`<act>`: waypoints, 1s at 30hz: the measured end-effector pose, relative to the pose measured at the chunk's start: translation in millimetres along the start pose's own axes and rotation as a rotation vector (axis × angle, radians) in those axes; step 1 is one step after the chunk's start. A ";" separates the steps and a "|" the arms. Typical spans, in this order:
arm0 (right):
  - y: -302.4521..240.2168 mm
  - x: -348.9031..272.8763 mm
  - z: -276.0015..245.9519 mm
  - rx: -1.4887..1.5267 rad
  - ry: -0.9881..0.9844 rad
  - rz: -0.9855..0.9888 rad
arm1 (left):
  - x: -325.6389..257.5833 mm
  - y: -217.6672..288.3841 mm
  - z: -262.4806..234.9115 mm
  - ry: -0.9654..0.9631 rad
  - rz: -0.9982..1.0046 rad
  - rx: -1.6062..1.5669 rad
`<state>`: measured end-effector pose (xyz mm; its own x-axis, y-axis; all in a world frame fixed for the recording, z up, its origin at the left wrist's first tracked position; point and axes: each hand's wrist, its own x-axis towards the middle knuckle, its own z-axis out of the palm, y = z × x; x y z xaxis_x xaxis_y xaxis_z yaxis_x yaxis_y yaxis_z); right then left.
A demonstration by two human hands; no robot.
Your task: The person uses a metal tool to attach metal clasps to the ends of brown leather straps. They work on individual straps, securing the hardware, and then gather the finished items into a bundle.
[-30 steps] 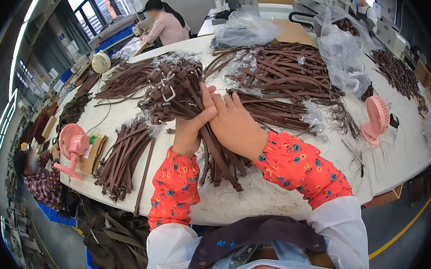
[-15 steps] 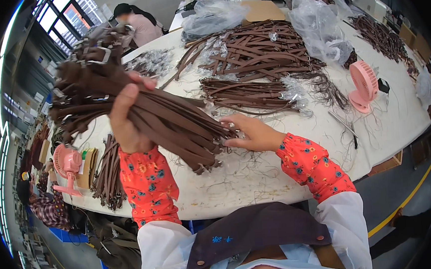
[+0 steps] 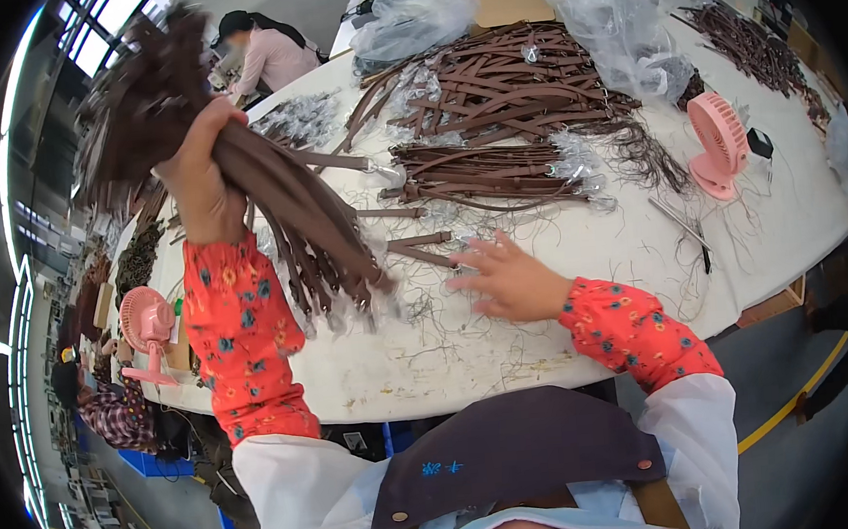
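My left hand (image 3: pixel 204 177) is wrapped round a thick bundle of brown straps (image 3: pixel 292 200) and holds it raised over the left of the table. The bundle's upper end is smeared by motion; its lower ends fan out and hang down. A few straps (image 3: pixel 418 250) stick out from it toward my right hand. My right hand (image 3: pixel 516 280) hovers over the table with fingers spread and nothing visibly in it. Behind it lies a neat stack of brown straps (image 3: pixel 486 174), with clear plastic wrap at its right end.
A larger pile of brown straps (image 3: pixel 519 81) lies farther back beside clear plastic bags (image 3: pixel 625 49). At the right stand a pink fan (image 3: pixel 718 146) and a scissor-like metal tool (image 3: pixel 682 222). Another pink fan (image 3: pixel 148 328) stands at the left. Loose threads litter the white table (image 3: pixel 451 366). A person (image 3: pixel 272 54) sits beyond.
My left hand has lifted the strap bundle up and to the left, and the bundle now hangs more steeply. My right hand has come off the strap ends and spread its fingers.
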<state>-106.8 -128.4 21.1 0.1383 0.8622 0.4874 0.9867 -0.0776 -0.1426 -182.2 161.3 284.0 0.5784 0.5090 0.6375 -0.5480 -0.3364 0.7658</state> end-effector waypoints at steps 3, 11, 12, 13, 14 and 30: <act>6.2 1.2 45.0 0.051 -0.125 -0.092 | 4.6 -1.5 16.2 0.126 -0.089 -0.073; 68.1 52.3 17.2 0.311 -0.028 0.279 | 32.6 20.7 -21.5 0.297 -0.196 -0.392; 69.1 56.8 9.8 0.585 0.159 0.315 | 33.9 23.4 -18.6 0.296 -0.180 -0.398; 61.6 66.5 0.7 0.977 0.178 0.445 | 33.1 26.8 -14.4 0.295 -0.164 -0.382; 50.1 74.3 8.7 1.340 0.224 0.494 | 31.9 31.2 -6.6 0.294 -0.147 -0.364; -3.0 33.6 -12.0 1.925 0.045 0.586 | 34.1 15.4 1.2 0.452 -0.092 -0.378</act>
<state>-104.1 -105.2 48.2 0.3794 0.9232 0.0614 -0.5276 0.2704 -0.8053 -170.3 172.5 317.7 0.3644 0.8373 0.4077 -0.7328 -0.0123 0.6803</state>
